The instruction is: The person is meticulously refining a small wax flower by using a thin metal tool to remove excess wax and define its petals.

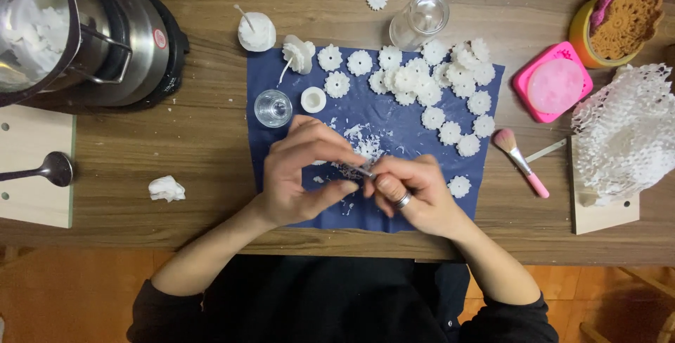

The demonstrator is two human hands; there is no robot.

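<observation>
1. Dark blue mat (394,139), strewn with white wax flowers (450,79) of scalloped edge and white shavings (362,139).
2. Brown wood-grain worktop (204,132).
3. Bright pink mould (554,81), paler pink round inside.
4. Pink-handled brush (522,162), tan bristles.
5. White net foam (626,132), open mesh pattern.
6. Silver ring (403,200).

Thing between fingers (330,147) hidden; steel pot (84,27) cut off
</observation>
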